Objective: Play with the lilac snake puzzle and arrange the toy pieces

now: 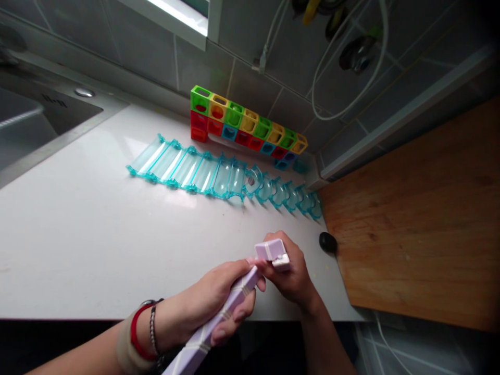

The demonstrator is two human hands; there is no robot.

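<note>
Main hazard at the fingers: a slip or a sideways twist. The left hand [211,286] closes its fingers around a lilac segmented bar [197,341], thumb along the top; uneven pressure could bend or part it at a white seam. The right hand [292,273] closes its fingers around a short lilac piece [269,250] with a white end, just beyond the bar's tip—whether the two are joined cannot be determined. Both parts are above the near edge of the white surface [97,239]; a loosened grip could drop them over it. Farther out, connected turquoise transparent channel pieces [183,166] lie in a row, well apart from the hands. Behind them stands a wall of multicoloured open cubes [242,120]—a long reach could knock it.
</note>
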